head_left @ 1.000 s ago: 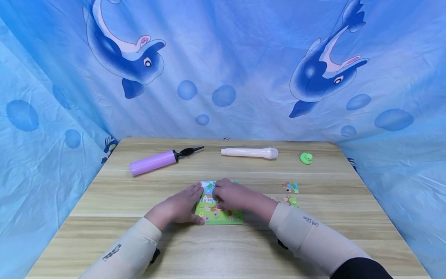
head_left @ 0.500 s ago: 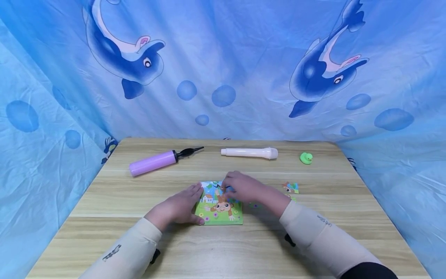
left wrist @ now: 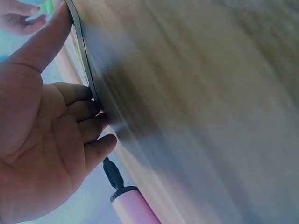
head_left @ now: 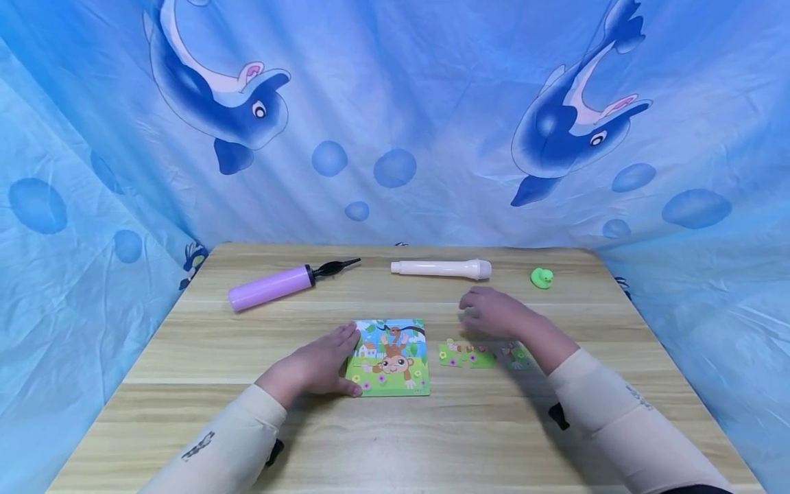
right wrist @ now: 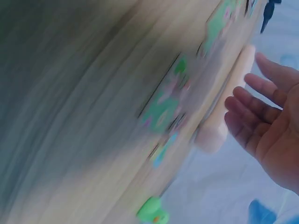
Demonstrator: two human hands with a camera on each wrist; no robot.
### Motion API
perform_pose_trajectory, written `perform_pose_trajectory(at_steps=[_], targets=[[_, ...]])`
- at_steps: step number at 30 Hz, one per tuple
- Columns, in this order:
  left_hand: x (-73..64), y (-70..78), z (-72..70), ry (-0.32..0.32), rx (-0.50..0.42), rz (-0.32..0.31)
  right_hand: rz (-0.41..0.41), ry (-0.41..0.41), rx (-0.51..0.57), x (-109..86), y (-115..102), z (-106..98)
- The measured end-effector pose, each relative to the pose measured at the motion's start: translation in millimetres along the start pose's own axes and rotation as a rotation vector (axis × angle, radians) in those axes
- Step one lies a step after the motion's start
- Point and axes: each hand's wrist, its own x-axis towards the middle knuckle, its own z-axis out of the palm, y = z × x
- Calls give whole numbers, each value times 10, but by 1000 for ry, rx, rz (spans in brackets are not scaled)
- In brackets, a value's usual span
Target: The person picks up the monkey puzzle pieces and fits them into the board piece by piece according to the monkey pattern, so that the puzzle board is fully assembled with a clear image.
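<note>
In the head view a square jigsaw puzzle point(head_left: 393, 363) with a monkey picture lies flat on the table, its picture filled out to the edges. My left hand point(head_left: 316, 363) rests along its left side, thumb at the near corner and fingers at the far one. In the left wrist view these fingers point(left wrist: 86, 123) touch the thin edge of the board. My right hand point(head_left: 496, 314) hovers above and behind several loose green puzzle pieces point(head_left: 481, 359), its fingers loosely bent. Nothing shows between those fingers point(right wrist: 254, 109) in the right wrist view, where loose pieces point(right wrist: 163, 112) appear blurred.
A purple hand pump point(head_left: 271, 288) with a black nozzle lies at the back left of the wooden table point(head_left: 395, 453). Behind the puzzle is a pale toy microphone point(head_left: 441, 269), and a green toy duck point(head_left: 542, 278) sits at the back right. A blue dolphin curtain point(head_left: 395, 96) hangs behind.
My right hand has lifted off the puzzle and moved right, over the loose pieces. The monkey picture is uncovered now. My left hand has stayed at the board's left edge.
</note>
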Motion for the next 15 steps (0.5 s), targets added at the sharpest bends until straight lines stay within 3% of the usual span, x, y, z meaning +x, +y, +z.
perform_pose_trajectory(at_steps=[4, 8, 11, 15], targets=[[5, 5, -6, -5, -5, -4, 87, -46, -16, -103, 198, -25], [12, 8, -7, -7, 4, -9, 198, -142, -39, -198, 395, -25], [16, 12, -5, -8, 6, -7, 229, -182, -53, -252, 507, -16], [11, 18, -5, -10, 1, -7, 221, -175, -56, -273, 573, 3]])
